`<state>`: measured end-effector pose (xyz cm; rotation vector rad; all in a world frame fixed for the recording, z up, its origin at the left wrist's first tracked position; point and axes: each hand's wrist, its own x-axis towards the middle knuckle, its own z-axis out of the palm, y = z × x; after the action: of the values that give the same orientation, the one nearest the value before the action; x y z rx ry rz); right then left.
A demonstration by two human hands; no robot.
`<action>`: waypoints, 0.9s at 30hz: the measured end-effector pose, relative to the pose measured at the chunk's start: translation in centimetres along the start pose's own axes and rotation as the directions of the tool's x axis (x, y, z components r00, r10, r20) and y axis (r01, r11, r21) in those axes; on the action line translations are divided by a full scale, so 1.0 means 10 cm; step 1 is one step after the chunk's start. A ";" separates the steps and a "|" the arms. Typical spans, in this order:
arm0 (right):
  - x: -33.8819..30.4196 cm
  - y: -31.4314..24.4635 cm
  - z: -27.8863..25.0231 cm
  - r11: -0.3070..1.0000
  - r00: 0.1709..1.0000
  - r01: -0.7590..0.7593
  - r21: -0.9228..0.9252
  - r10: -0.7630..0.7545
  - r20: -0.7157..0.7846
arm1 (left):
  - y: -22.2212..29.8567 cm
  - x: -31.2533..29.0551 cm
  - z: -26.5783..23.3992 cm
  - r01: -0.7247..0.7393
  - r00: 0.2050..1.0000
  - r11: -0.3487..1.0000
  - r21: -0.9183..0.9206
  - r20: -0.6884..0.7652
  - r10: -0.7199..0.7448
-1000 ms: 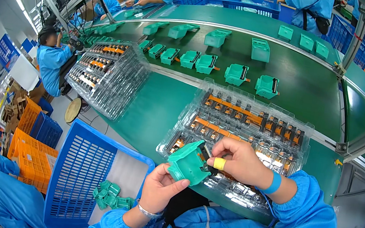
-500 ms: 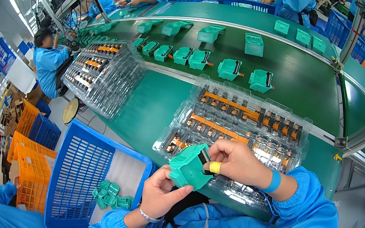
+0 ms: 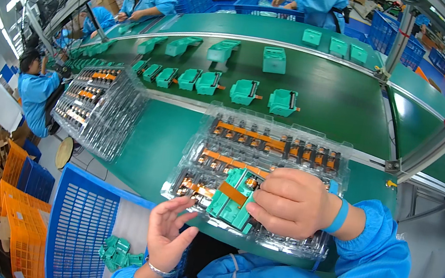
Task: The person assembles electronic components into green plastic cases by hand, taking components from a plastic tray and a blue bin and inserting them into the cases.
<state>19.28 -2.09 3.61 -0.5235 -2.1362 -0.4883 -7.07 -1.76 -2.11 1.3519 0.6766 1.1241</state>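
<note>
Since half a second ago, our left hand [image 3: 166,237] has come off the green housing [image 3: 235,214], and the housing has turned so that its orange ribbon [image 3: 232,193] now faces up at us. Our left fingers are spread and curved, holding nothing, just beside the housing's lower left side and near the blue basket [image 3: 80,227].

Our right hand [image 3: 296,204] is at the housing's right edge, its fingers curled inward and touching that side. The back of the hand hides most of the fingertips, so we cannot tell whether they pinch the housing itself or a part set in it. We wear a blue wristband [image 3: 340,215] on that wrist.

We see the housing tilted over the near part of a clear plastic tray [image 3: 173,182], between our two hands; we cannot tell whether it rests on the tray or is held just above it. Rows of black and copper-coloured parts [image 3: 252,133] with orange strips fill the tray, which lies on the green table [image 3: 158,129]. To our left stands a stack of similar trays [image 3: 122,118]. Inside the basket lie small green pieces [image 3: 118,253]. Beyond the tray, more green housings [image 3: 244,91] sit in rows on the conveyor belt [image 3: 332,100].
</note>
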 end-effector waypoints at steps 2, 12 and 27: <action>-0.08 0.06 -0.04 0.999 0.999 0.025 -0.029 -0.024 0.024 | -0.01 0.01 -0.01 -0.006 0.999 1.000 0.001 -0.032 0.006; -0.70 0.82 -0.20 0.750 0.754 -0.654 -0.095 0.637 -0.161 | 0.06 0.04 -0.08 -0.050 0.981 0.996 0.077 -0.184 0.064; -1.71 1.93 -0.24 -0.560 -0.531 -0.810 0.172 0.826 0.188 | 0.13 -0.98 -1.95 0.167 0.539 0.968 0.187 -0.840 0.069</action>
<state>40.33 9.50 -6.10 -1.9678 -0.5693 0.9610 -28.52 -3.00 -6.07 0.8888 1.6086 1.7003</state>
